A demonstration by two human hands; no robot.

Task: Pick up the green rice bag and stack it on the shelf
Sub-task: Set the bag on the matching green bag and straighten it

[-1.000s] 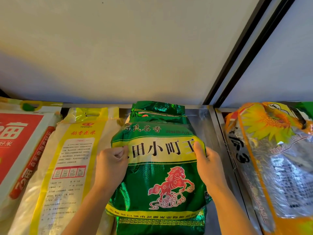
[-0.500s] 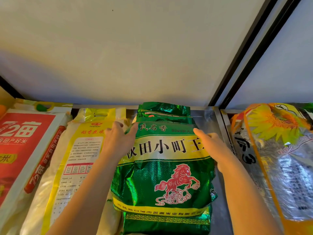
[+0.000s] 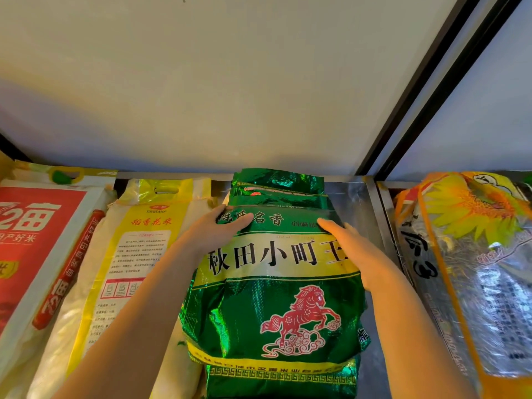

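Observation:
The green rice bag (image 3: pixel 273 300), with a red horse and a yellow band, lies on top of more green bags (image 3: pixel 277 187) on the metal shelf (image 3: pixel 349 197). My left hand (image 3: pixel 217 230) rests on its upper left corner, thumb over the top edge. My right hand (image 3: pixel 349 249) lies flat along its upper right side, fingers pointing to the back. Both hands press on the bag.
A yellow and white rice bag (image 3: pixel 123 263) lies just left of the green stack, and a red and white one (image 3: pixel 34 243) farther left. Beyond a shelf divider (image 3: pixel 380 214) on the right lies a sunflower-printed bag (image 3: pixel 472 254). A pale wall stands behind.
Both hands have slid from the middle of the bag's sides up toward its top corners. The view has shifted slightly.

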